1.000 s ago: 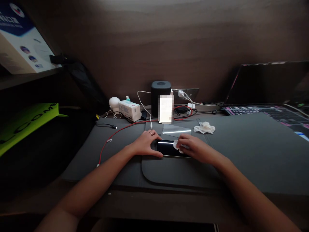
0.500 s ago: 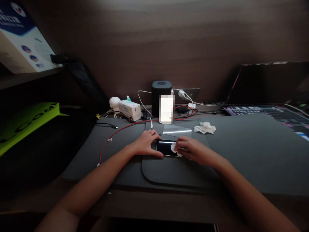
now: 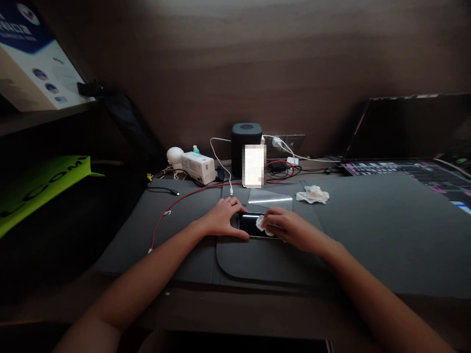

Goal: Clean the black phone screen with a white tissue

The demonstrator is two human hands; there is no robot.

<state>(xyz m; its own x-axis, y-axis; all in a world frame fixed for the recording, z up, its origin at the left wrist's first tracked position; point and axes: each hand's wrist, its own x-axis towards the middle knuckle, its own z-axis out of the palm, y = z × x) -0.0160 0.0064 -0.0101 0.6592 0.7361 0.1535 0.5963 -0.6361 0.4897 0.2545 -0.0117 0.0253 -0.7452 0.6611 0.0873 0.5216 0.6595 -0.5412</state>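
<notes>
A smartphone lies sideways on the grey mat, its dark screen up with a streak of light across it. My left hand, with a ring on one finger, grips its left end between the thumb on the near edge and fingers on the far edge. Bunched in the fingers of my right hand is a white tissue, pressed on the screen near its middle. The phone's right end is hidden under that hand. Just behind it lies a clear, shiny flat sheet.
A crumpled tissue rests on the grey mat. Behind stand a dark speaker, a white box and tangled cables. A red cable crosses the left side. An open laptop stands at right.
My right hand has slid a little to the left over the phone screen with the tissue. My left hand and the phone stay where they were.
</notes>
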